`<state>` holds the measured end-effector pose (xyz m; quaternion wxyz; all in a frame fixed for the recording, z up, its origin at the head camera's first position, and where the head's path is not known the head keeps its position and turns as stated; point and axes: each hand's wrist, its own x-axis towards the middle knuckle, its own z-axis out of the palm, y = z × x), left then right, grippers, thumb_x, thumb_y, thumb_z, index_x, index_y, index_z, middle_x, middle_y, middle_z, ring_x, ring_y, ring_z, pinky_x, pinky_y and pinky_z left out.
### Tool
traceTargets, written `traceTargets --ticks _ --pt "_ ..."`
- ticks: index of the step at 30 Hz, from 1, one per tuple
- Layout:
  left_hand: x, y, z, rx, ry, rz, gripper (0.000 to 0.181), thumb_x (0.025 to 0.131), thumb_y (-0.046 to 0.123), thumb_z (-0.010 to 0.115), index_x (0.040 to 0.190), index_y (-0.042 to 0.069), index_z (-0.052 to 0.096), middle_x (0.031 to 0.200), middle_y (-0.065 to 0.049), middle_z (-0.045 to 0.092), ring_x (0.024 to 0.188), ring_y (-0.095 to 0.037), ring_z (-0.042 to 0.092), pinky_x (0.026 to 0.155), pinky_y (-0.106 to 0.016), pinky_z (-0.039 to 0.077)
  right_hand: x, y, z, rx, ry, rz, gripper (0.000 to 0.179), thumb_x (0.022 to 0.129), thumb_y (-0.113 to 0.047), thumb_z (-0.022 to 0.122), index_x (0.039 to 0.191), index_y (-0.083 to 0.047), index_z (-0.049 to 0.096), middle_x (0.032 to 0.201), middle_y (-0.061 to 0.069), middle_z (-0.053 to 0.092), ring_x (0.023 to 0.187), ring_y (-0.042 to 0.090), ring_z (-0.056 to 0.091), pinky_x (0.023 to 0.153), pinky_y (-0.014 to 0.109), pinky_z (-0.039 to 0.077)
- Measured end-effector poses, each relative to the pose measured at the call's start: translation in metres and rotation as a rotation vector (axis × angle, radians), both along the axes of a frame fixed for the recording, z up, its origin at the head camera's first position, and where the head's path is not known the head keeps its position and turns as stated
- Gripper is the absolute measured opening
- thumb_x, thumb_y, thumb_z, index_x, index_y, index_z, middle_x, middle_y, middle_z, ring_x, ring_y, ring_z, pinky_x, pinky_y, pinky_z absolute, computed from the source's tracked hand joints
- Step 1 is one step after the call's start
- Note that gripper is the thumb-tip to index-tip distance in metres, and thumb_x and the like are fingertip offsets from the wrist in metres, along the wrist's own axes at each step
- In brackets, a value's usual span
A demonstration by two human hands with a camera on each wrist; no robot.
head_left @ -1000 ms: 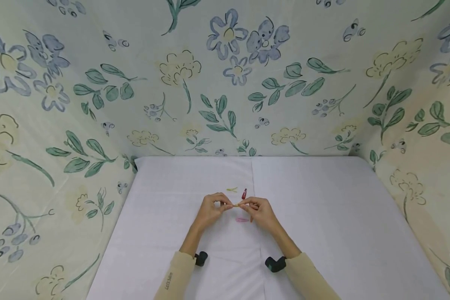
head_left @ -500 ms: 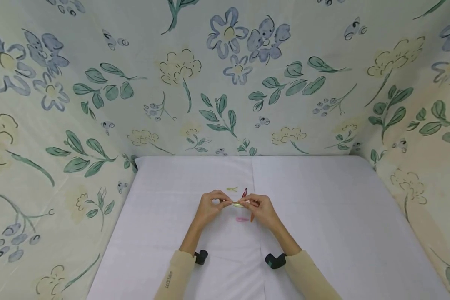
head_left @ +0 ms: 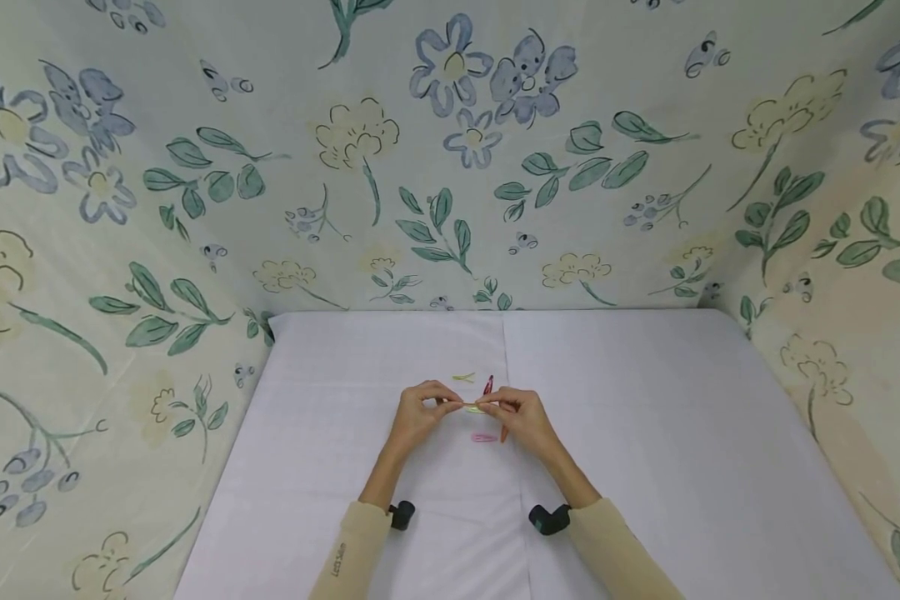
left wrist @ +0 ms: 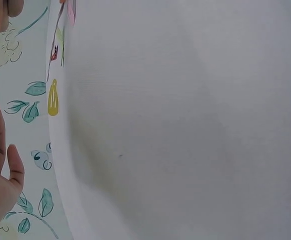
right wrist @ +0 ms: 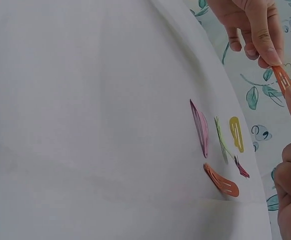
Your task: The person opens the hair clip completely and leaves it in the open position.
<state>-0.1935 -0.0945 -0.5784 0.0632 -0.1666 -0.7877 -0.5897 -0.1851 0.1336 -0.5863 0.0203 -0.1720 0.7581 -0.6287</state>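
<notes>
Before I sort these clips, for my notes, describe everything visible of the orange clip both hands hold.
The orange clip is slim and slotted. Raised above the white cloth, it is pinched by the left hand at one end and the right hand at the other. Material and whether it's snapped shut are unclear.

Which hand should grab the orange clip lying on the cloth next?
Probably the right hand: in the head view, the lying orange clip shows beside it; the left hand is farther. Both pinch another orange clip, so the right would let go first.
</notes>
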Motion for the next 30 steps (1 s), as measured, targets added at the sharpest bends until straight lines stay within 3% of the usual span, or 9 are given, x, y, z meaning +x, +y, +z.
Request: traceTargets --ticks 2,5,9,12,14,17,20,24,30 --pt "-0.001 0.0 -0.001 -0.012 0.005 0.021 0.004 0.082 0.01 0.085 0.085 0.012 0.083 0.083 -0.005 0.078 0.075 -0.01 0.062 0.073 -0.03 0.052 -0.001 -0.001 0.0 0.015 -0.005 -0.008 0.013 0.096 -0.011 0.073 0.102 -0.002 0.081 0.07 0.018 0.056 0.045 0.046 0.051 0.04 0.043 0.048" --pt "-0.001 0.0 -0.003 -0.042 0.028 0.051 0.007 0.082 0.011 0.086 0.088 0.009 0.083 0.085 -0.005 0.078 0.075 -0.01 0.062 0.074 -0.028 0.052 -0.003 -0.003 0.0 0.039 -0.011 -0.03 0.013 0.096 -0.013 0.074 0.101 -0.004 0.081 0.076 0.025 0.059 0.048 0.047 0.05 0.04 0.042 0.049" --pt "-0.004 0.0 -0.003 -0.099 0.058 0.102 0.013 0.08 0.012 0.087 0.092 0.006 0.083 0.086 -0.006 0.079 0.074 -0.013 0.062 0.082 -0.027 0.047 -0.007 -0.006 -0.002 0.063 -0.021 -0.072 0.011 0.094 -0.015 0.077 0.098 -0.007 0.082 0.068 0.019 0.051 0.046 0.043 0.049 0.037 0.042 0.048" --pt "-0.007 0.001 -0.003 -0.139 0.056 0.14 0.014 0.079 0.011 0.087 0.092 0.007 0.083 0.085 -0.004 0.079 0.074 -0.014 0.063 0.088 -0.031 0.042 -0.011 -0.008 -0.003 0.074 -0.02 -0.102 0.009 0.092 -0.015 0.079 0.096 -0.008 0.083 0.063 0.01 0.046 0.039 0.026 0.046 0.034 0.036 0.046" --pt "-0.009 0.001 -0.004 -0.161 0.049 0.153 0.013 0.079 0.011 0.087 0.091 0.008 0.083 0.084 -0.004 0.078 0.074 -0.016 0.063 0.091 -0.036 0.041 -0.014 -0.009 -0.004 0.074 -0.017 -0.113 0.009 0.091 -0.012 0.079 0.096 -0.006 0.082 0.063 0.013 0.048 0.038 0.014 0.041 0.033 0.033 0.044" --pt "-0.011 0.001 -0.004 -0.191 0.047 0.162 0.014 0.079 0.01 0.088 0.092 0.008 0.083 0.083 -0.005 0.078 0.073 -0.018 0.064 0.09 -0.036 0.041 -0.017 -0.01 -0.005 0.076 -0.001 -0.122 0.01 0.091 -0.012 0.079 0.097 -0.004 0.082 0.07 0.02 0.062 0.043 0.001 0.037 0.034 0.024 0.04" --pt "-0.015 0.001 -0.005 -0.246 0.064 0.173 0.015 0.078 0.01 0.088 0.093 0.007 0.083 0.081 -0.005 0.074 0.07 -0.019 0.062 0.079 -0.028 0.045 -0.02 -0.011 -0.005 0.101 -0.004 -0.133 0.011 0.09 -0.013 0.08 0.098 -0.005 0.082 0.082 0.021 0.073 0.05 0.001 0.038 0.039 0.018 0.037" --pt "-0.021 0.001 -0.011 -0.345 0.097 0.183 0.016 0.08 0.013 0.088 0.095 0.009 0.083 0.078 -0.005 0.067 0.068 -0.02 0.058 0.066 -0.022 0.042 -0.025 -0.014 -0.007 0.195 0.004 -0.162 0.009 0.089 -0.014 0.081 0.097 -0.009 0.083 0.076 0.012 0.071 0.056 0.001 0.037 0.049 0.017 0.033" --pt "-0.03 0.003 -0.02 -0.432 0.1 0.19 0.016 0.081 0.015 0.088 0.095 0.009 0.083 0.078 -0.004 0.065 0.067 -0.014 0.054 0.069 -0.025 0.041 -0.034 -0.022 -0.009 0.305 0.038 -0.22 0.006 0.087 -0.008 0.082 0.093 -0.007 0.083 0.08 0.01 0.076 0.059 0.003 0.043 0.055 0.017 0.035"
